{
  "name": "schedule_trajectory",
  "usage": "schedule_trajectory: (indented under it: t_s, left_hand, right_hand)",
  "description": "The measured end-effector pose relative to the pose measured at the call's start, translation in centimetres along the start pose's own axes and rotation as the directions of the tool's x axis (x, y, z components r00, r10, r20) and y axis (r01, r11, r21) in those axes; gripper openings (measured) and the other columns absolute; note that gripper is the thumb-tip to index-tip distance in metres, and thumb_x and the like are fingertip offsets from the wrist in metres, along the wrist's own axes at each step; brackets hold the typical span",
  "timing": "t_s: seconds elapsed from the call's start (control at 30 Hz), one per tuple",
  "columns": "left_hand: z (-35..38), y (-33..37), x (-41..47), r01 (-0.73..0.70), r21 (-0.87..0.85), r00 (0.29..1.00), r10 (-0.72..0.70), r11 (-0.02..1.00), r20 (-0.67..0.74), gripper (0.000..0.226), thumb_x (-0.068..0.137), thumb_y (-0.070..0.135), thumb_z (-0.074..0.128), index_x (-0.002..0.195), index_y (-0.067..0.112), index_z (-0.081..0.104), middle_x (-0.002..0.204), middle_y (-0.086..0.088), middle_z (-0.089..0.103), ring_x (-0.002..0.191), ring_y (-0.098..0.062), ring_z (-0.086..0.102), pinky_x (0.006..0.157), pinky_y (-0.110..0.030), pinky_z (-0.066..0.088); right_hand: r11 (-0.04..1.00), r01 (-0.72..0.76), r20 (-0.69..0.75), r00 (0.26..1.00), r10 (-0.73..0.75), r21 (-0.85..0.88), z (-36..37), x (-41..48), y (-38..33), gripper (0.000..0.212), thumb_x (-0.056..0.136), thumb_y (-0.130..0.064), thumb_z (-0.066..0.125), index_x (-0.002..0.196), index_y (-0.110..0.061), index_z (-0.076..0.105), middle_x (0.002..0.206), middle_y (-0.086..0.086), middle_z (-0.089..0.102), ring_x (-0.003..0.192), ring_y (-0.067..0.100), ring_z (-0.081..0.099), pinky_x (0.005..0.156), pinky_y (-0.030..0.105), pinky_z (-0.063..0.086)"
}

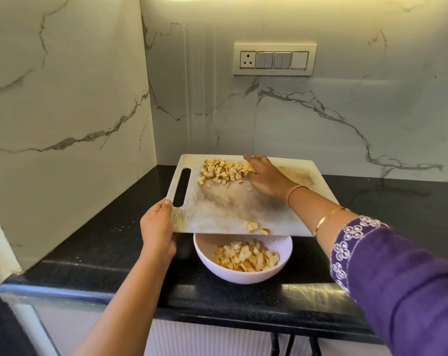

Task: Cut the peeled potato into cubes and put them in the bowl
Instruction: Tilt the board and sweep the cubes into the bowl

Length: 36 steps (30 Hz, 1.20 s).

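While left hand [157,227] grips the tilted board [225,204], right hand [265,176] — fingers extended, holding nothing — pushes cubes [223,170]; next, sweep them into lower-centre bowl [200,253].

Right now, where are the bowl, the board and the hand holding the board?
bowl [243,277]: head view, front outer wall.
board [225,201]: head view, bare middle.
left hand [157,228]: head view, back of the hand, gripping the board's near corner.
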<state>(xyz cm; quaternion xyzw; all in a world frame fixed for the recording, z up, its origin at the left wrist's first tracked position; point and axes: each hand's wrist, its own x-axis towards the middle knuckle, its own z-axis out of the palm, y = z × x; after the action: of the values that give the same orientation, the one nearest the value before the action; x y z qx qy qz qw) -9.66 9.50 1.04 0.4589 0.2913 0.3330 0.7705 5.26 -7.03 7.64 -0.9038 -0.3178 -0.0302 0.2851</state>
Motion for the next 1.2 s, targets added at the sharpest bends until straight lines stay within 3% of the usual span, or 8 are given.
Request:
schedule_trajectory:
  t_s: [0.27,0.53,1.03,1.2]
  left_hand:
    - [0.1,0.0,0.0,-0.036,0.003,0.999,0.036,0.999,0.019,0.012,0.098,0.02,0.051,0.099,0.019,0.063,0.099,-0.006,0.063,0.093,-0.021,0.062,0.074,-0.035,0.055]
    - [-0.2,0.3,0.4,-0.048,0.001,0.999,0.048,0.999,-0.004,0.011,0.097,0.021,0.052,0.098,0.021,0.063,0.103,-0.007,0.063,0.096,-0.022,0.062,0.083,-0.04,0.055]
    - [-0.3,-0.1,0.4,-0.044,-0.028,0.999,0.044,0.999,0.008,0.016,0.097,0.019,0.052,0.108,0.014,0.063,0.103,-0.008,0.063,0.095,-0.022,0.063,0.082,-0.038,0.055]
    - [-0.1,-0.1,0.1,-0.035,-0.036,0.999,0.035,0.999,0.01,0.011,0.097,0.016,0.052,0.096,0.02,0.062,0.097,-0.005,0.062,0.098,-0.023,0.062,0.088,-0.041,0.054]
  right_hand:
    - [0.993,-0.012,0.017,1.0,0.014,-0.114,-0.1,2.2,-0.6,0.055,0.098,-0.03,0.042,0.148,-0.015,0.027,0.153,0.01,0.022,0.14,0.026,0.023,0.113,0.033,0.022]
    - [0.954,0.148,-0.09,0.98,-0.177,-0.262,0.3,0.8,-0.4,0.043,0.098,-0.023,0.044,0.138,-0.009,0.045,0.132,0.012,0.046,0.122,0.027,0.042,0.099,0.032,0.035]
    - [0.937,0.326,0.05,0.945,-0.322,-0.127,2.3,-8.8,-0.9,0.038,0.098,-0.013,0.041,0.136,-0.011,0.047,0.133,0.002,0.04,0.126,0.016,0.033,0.107,0.026,0.028]
    - [0.918,0.371,0.084,0.928,-0.363,-0.141,3.0,-10.8,-1.6,0.04,0.099,-0.011,0.039,0.139,-0.013,0.044,0.138,0.0,0.035,0.131,0.012,0.026,0.106,0.017,0.017]
